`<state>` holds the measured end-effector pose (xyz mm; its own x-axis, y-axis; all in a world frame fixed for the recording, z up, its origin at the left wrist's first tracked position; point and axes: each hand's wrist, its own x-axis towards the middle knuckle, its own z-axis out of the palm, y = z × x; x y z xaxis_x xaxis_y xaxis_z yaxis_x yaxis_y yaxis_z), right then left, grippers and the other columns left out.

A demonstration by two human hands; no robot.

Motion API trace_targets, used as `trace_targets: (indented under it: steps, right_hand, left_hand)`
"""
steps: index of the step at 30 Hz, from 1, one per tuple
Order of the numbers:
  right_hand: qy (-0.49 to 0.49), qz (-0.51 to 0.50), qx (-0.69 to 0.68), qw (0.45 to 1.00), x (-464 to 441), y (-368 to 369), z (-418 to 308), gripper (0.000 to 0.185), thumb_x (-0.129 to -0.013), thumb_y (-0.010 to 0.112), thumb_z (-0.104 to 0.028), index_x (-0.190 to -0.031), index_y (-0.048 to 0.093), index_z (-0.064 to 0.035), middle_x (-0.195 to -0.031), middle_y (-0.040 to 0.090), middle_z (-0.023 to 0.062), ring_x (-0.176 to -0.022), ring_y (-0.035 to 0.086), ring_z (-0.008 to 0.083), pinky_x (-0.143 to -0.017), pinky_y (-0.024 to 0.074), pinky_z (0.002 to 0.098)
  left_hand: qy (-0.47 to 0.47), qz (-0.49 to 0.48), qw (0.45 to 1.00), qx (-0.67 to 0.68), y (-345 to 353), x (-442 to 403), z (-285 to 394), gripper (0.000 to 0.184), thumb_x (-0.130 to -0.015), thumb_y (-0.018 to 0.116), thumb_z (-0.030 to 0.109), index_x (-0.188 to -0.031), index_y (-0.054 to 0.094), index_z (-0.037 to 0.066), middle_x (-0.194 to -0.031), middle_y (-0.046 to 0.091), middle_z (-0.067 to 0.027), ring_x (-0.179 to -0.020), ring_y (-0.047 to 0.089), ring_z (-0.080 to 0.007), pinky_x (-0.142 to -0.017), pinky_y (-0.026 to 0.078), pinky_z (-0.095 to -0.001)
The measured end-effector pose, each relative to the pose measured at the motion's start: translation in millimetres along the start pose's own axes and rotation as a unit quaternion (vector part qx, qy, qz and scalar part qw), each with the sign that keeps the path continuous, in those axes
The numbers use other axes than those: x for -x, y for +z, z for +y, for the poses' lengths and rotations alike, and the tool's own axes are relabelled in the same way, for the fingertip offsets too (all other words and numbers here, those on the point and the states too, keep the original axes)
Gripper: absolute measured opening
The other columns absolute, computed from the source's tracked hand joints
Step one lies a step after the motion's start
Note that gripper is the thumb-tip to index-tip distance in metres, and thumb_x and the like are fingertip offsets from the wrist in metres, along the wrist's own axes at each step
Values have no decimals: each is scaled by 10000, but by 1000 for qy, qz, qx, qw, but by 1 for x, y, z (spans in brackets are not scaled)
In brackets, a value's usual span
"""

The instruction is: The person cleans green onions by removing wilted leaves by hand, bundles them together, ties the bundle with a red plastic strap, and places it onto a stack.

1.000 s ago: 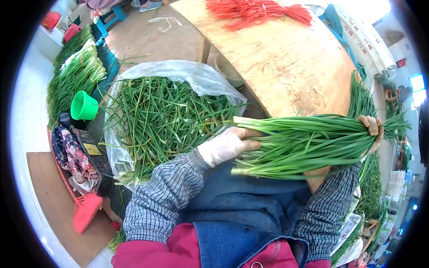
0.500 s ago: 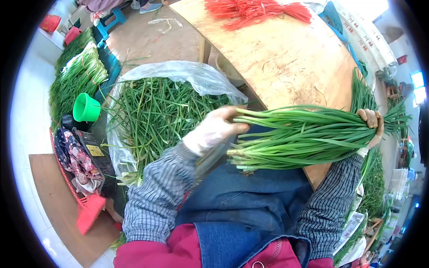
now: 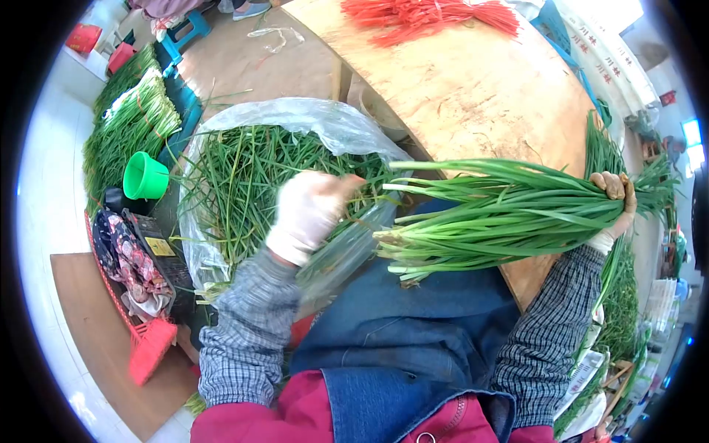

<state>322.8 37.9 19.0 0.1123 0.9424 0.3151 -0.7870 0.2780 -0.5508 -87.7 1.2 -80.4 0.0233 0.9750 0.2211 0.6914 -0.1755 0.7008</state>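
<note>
My right hand (image 3: 615, 203) is closed around the leafy end of a thick bunch of Chinese chives (image 3: 487, 210), held sideways above my lap and the board's corner. The pale stem ends point left and spread unevenly. My gloved left hand (image 3: 314, 210) is apart from the stems, over the near right side of a clear plastic bag (image 3: 295, 111). Its fingers look curled together but are blurred; what they hold, if anything, I cannot make out. Loose green leaves (image 3: 251, 177) fill the bag.
A wooden board (image 3: 473, 96) carries a pile of red ties (image 3: 428, 18). At left are stacked chive bundles (image 3: 140, 111), a green bucket (image 3: 145, 177), a crate with cloth (image 3: 136, 258) and a red brush head (image 3: 153, 351). More chives (image 3: 620, 310) lie at right. Another person's foot (image 3: 251, 10) shows at the top.
My left hand has left the stem ends and moved left over the bag. The bunch, still in my right hand, has risen slightly in view, and its stems are more spread.
</note>
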Motion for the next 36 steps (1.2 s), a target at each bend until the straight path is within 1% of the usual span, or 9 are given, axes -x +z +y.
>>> trace_targets:
  steps: [3, 6, 10, 15, 18, 23, 26, 32, 36]
  right_hand:
    - [0, 3, 8, 1000, 1, 1, -1, 134, -845, 480, -109, -815, 552, 0, -574, 358, -30, -569, 368, 103, -628, 328, 269]
    - [-1, 0, 18, 1000, 2, 2, -3, 147, -852, 478, -116, -839, 558, 6, -579, 360, -33, -571, 366, 104, -632, 325, 267]
    - [7, -42, 8, 999, 2, 7, -4, 155, -867, 470, -129, -847, 550, 3, -586, 349, -38, -581, 360, 99, -643, 318, 262]
    - [9, -73, 6, 997, 1, 23, 0, 144, -872, 468, -135, -862, 537, -8, -593, 342, -38, -584, 351, 96, -646, 310, 265]
    - [6, -86, 2, 996, -1, 36, 1, 135, -870, 475, -135, -860, 532, -12, -598, 343, -36, -588, 352, 96, -651, 308, 265]
    - [-5, -43, 26, 999, 1, 44, -2, 104, -857, 482, -111, -858, 520, -14, -607, 362, -30, -607, 378, 103, -661, 332, 276]
    - [-16, 68, 70, 995, -1, 35, -5, 84, -843, 486, -90, -857, 517, -13, -618, 394, -19, -611, 411, 110, -641, 358, 274]
    - [-12, 243, 210, 947, -25, -7, -8, 130, -814, 497, -114, -805, 525, 13, -597, 481, 37, -596, 485, 162, -593, 441, 307]
    - [-24, 287, 247, 925, -53, -34, -3, 114, -798, 508, -82, -768, 533, 25, -634, 535, 86, -574, 528, 206, -553, 487, 323]
  left_hand:
    - [172, 1, 977, -124, 28, -9, 45, 361, -724, 652, 351, -941, 613, 66, -954, 589, -102, -916, 532, -285, -846, 365, -414]
    - [169, -201, 965, 11, 55, -21, 51, 312, -754, 633, 314, -897, 627, 36, -776, 614, -110, -779, 577, -306, -739, 434, -399]
    - [-39, -187, 916, 352, 67, -9, 49, 142, -735, 673, 94, -843, 638, 8, -707, 602, -97, -672, 593, -201, -577, 461, -288]
    - [38, -127, 975, 177, 39, -6, 69, 140, -751, 638, 151, -787, 626, 16, -755, 604, -153, -710, 593, -299, -626, 461, -347]
    - [-26, -119, 961, 250, 41, -9, 63, 126, -804, 602, 103, -838, 606, -19, -685, 587, -53, -624, 530, -101, -566, 441, -254]
    - [-176, -257, 869, 384, 41, -15, 53, 152, -833, 557, 109, -893, 615, -18, -758, 610, -46, -708, 539, -87, -655, 441, -235]
    - [-90, -348, 861, 359, 41, -13, 45, 167, -819, 570, 121, -905, 620, -13, -784, 615, -44, -722, 541, -91, -676, 443, -233]
    - [-302, -99, 924, 211, -2, -15, -37, 214, -801, 531, 172, -897, 651, 24, -714, 620, -81, -631, 553, -139, -601, 457, -258]
    - [18, -80, 981, 174, -12, -7, 23, 281, -786, 600, 99, -1058, 605, 30, -1046, 544, -115, -937, 529, -168, -828, 434, -271]
